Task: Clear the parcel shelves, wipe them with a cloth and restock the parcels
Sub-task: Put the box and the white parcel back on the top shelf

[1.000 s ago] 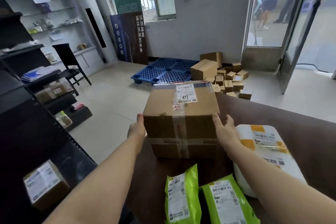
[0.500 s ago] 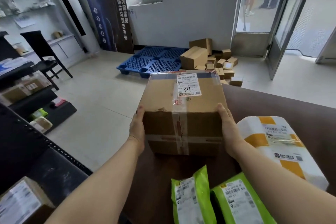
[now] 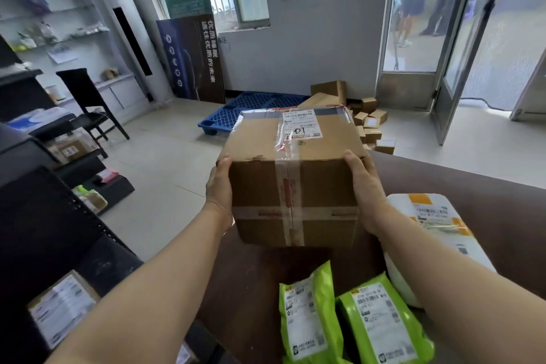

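A taped cardboard box [image 3: 295, 180] with a white label marked "01" hangs above the far edge of the brown table [image 3: 472, 183]. My left hand [image 3: 220, 186] grips its left side and my right hand [image 3: 365, 186] grips its right side, thumbs hooked over the near edges. Nearer to me on the table lie two green mailer bags [image 3: 307, 316] and a white parcel with orange tape [image 3: 437, 227]. The black parcel shelves [image 3: 44, 216] stand at my left, with a small labelled box [image 3: 62, 307] on a lower level.
A blue pallet [image 3: 236, 112] and a heap of small cartons [image 3: 372, 124] lie on the floor by the far wall. A black chair [image 3: 85, 97] stands at left. The glass door [image 3: 461, 53] at right is open, with two people outside.
My hands went from beside the box to holding its two sides. The box has risen off the table and come nearer to me.
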